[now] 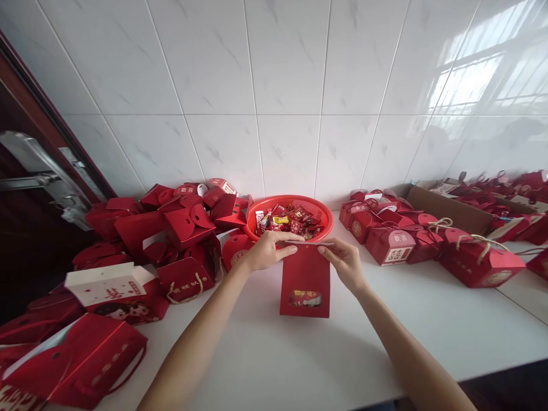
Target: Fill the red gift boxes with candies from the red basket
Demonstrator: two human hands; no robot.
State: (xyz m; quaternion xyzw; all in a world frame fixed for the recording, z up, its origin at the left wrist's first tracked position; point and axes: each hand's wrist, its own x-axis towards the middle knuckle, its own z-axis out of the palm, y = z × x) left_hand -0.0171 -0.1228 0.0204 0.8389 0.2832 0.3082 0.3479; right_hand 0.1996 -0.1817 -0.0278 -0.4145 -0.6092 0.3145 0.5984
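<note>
A tall red box [305, 274] with an oval window low on its front stands at the centre of the white table. Wrapped sweets show through the window. My left hand [270, 250] pinches the top edge of the box at its left corner, thumb in front. At the right corner, my right hand [343, 261] grips the same edge between thumb and fingers. Just behind the box, a red plastic basket [327, 220] holds many wrapped sweets [295, 220].
Red gift boxes [188, 222] are heaped on the left. More closed boxes [391, 242] stand in rows on the right, beside a cardboard carton [447, 211]. A tiled wall [286, 142] rises behind the table [257, 354]. A door handle [38, 180] is at the far left.
</note>
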